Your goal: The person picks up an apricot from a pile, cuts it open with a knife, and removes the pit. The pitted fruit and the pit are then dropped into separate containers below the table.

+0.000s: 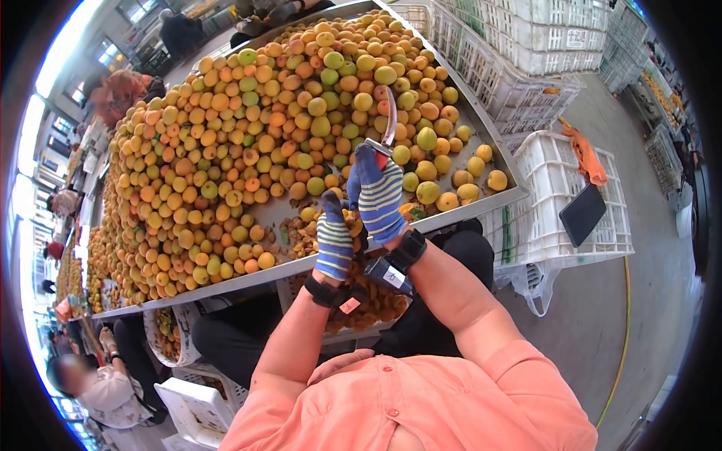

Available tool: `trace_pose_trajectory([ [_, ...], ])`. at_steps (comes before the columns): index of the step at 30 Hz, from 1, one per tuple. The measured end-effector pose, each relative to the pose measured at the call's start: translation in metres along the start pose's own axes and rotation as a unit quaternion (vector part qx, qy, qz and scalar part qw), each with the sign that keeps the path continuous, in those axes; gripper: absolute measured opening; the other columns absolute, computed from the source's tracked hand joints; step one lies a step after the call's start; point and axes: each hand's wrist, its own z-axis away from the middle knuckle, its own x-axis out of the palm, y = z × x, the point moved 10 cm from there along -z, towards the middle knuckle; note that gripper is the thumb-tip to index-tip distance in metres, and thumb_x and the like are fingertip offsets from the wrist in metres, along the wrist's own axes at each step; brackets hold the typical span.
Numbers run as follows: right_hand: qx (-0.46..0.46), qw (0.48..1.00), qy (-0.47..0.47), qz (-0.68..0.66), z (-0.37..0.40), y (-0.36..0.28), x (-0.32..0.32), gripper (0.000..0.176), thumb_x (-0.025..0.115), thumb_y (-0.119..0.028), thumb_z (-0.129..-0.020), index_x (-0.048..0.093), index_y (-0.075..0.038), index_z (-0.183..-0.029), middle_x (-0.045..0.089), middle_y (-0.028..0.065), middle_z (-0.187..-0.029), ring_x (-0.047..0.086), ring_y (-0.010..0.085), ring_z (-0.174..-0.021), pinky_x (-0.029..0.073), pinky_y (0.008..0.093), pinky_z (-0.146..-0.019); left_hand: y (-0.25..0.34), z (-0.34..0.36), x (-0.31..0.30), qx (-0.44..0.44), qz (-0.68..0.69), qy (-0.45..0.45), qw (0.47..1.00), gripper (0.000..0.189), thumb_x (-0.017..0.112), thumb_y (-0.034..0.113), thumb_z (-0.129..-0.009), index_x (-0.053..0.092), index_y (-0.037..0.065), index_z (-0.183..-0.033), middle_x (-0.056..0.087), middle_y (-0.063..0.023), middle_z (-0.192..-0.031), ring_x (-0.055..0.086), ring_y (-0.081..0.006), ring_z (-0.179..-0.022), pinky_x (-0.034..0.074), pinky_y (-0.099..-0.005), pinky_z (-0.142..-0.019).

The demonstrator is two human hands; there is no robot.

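Both my hands wear blue and yellow striped work gloves. My right hand [380,194] is closed around a knife with a hooked blade [392,119], which points up over the apricots [248,143]. A bit of its red handle shows at the thumb. My left hand [334,239] is just left of it, low at the tray's near edge, thumb up and fingers curled. What it holds, if anything, is hidden. Between and beside the hands lie cut apricot pieces [303,229]. Below them, under the tray edge, more cut apricots [368,312] fill a container.
The metal tray's rim [481,197] runs close in front of me. White crates [519,90] are stacked at the right. Another crate [609,218] bears an orange cloth [583,154] and a dark flat object [583,216]. A co-worker [105,391] sits at the lower left.
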Motion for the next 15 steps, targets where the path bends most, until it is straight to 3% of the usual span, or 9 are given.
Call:
trace_pose_trajectory([
  [5, 0.011, 1.0, 0.025, -0.002, -0.002, 0.011, -0.006, 0.043, 0.054, -0.042, -0.093, 0.04, -0.016, -0.061, 0.036, -0.0062, -0.05, 0.032, 0.0055, -0.039, 0.022, 0.0241, -0.037, 0.019, 0.009, 0.004, 0.035, -0.074, 0.028, 0.996, 0.062, 0.038, 0.062, -0.092, 0.058, 0.011, -0.064, 0.047, 0.0033, -0.051, 0.042, -0.0065, -0.042, 0.029, -0.0217, -0.038],
  [8, 0.144, 0.97, 0.043, -0.191, -0.007, 0.051, -0.017, 0.044, 0.057, -0.041, -0.092, 0.042, -0.015, -0.06, 0.037, -0.005, -0.046, 0.032, 0.0075, -0.036, 0.024, 0.0249, -0.036, 0.015, 0.003, 0.002, 0.076, -0.059, 0.019, 0.995, 0.063, 0.042, 0.062, -0.091, 0.065, 0.004, -0.084, 0.058, 0.0009, -0.069, 0.052, -0.0069, -0.06, 0.042, -0.0216, -0.052],
  [9, 0.163, 0.96, 0.059, -0.22, -0.008, 0.058, -0.019, 0.046, 0.056, -0.043, -0.091, 0.035, -0.018, -0.059, 0.031, -0.0056, -0.046, 0.028, 0.0093, -0.035, 0.022, 0.0267, -0.034, 0.015, 0.0, -0.001, 0.096, -0.061, 0.021, 0.993, 0.064, 0.042, 0.062, -0.09, 0.064, 0.003, -0.084, 0.058, 0.0002, -0.07, 0.052, -0.0074, -0.061, 0.042, -0.0222, -0.055],
  [12, 0.219, 0.933, 0.09, -0.272, -0.006, 0.073, -0.022, 0.046, 0.055, -0.043, -0.092, 0.031, -0.02, -0.06, 0.026, -0.0062, -0.047, 0.024, 0.0094, -0.035, 0.021, 0.0273, -0.034, 0.011, -0.009, -0.007, 0.153, -0.067, 0.021, 0.986, 0.067, 0.043, 0.064, -0.089, 0.063, 0.0, -0.082, 0.057, -0.0017, -0.071, 0.052, -0.0089, -0.066, 0.044, -0.0239, -0.063],
  [15, 0.24, 0.92, 0.11, -0.289, -0.002, 0.082, -0.023, 0.046, 0.055, -0.043, -0.092, 0.031, -0.02, -0.06, 0.025, -0.006, -0.048, 0.024, 0.01, -0.035, 0.021, 0.0278, -0.034, 0.004, -0.013, -0.016, 0.156, -0.087, 0.026, 0.983, 0.065, 0.044, 0.064, -0.089, 0.061, 0.001, -0.082, 0.057, -0.002, -0.075, 0.052, -0.0098, -0.068, 0.044, -0.0241, -0.066],
])
